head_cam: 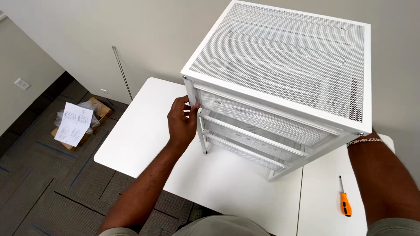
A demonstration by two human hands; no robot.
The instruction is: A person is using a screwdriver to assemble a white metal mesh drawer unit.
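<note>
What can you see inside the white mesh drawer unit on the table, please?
Through the mesh top of the drawer unit, stacked mesh drawers show, apparently empty. The lower drawers' insides are mostly covered. The left hand grips the front corner post.

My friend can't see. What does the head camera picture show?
A person's left hand grips the front corner post of a white mesh drawer unit standing on a white table. The right hand is hidden behind the unit. An orange-handled screwdriver lies nearby.
</note>
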